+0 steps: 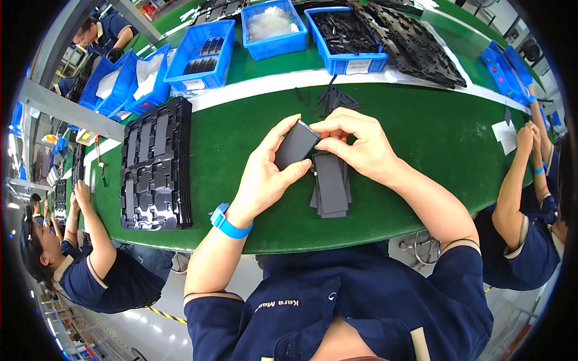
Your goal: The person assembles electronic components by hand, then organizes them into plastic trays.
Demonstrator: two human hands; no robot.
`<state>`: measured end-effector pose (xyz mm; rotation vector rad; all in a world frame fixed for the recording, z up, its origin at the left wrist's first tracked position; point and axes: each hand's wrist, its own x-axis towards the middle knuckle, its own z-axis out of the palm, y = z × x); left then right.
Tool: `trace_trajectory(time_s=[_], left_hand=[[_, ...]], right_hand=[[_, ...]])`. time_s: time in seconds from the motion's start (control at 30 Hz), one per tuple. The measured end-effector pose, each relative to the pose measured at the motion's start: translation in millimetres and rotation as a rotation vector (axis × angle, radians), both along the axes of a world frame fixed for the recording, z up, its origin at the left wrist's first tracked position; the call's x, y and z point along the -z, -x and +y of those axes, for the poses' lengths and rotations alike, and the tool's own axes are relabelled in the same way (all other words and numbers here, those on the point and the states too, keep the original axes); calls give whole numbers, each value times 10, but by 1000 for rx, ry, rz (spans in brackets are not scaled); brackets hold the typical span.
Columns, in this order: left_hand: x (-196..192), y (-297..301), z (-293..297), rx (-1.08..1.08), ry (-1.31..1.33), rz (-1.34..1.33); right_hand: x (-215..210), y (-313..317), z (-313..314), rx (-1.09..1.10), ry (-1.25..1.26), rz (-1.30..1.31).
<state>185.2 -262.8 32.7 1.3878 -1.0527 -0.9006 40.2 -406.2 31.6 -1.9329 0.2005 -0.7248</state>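
Part: flat black rectangular piece (296, 144), tilted, held above the green belt (241, 138).
Left hand (265, 174): fingers and thumb grasp the part's lower edge; blue wristband (227, 221).
Right hand (355, 144): fingertips pinch the part's top corner.
Stack (331, 185): dark sheets just under both hands.
Tray (155, 163): black, left of the hands.
Bins (201, 57): blue, at the belt's far side.

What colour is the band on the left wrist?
Bright blue: the wristband sits just below the left hand, which grips a flat dark grey rectangular block. Head view shows it best.
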Motion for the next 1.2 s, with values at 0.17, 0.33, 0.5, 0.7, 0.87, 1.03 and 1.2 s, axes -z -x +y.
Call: trace_trajectory(time_s=[0.17,0.33,0.5,0.7,0.87,1.03,1.2], left_hand=[[1,7,4,23,-5,29],[26,2,-3,-54,94,-500],[73,63,15,-111,57,-567],[109,69,14,-151,58,-689],[149,66,16,-122,74,-639],[101,-1,25,-137,83,-492],[44,-39,29,-190,68,-473]], right_hand=[[2,6,-70,-17,57,-30],[-32,1,-151,-82,-372,189],[-3,-17,-133,-135,-529,310],[-59,-21,-45,-29,-372,287],[-44,-28,-44,-26,-345,272],[-78,-29,-251,-46,-326,182],[210,119,-808,321,34,332]])
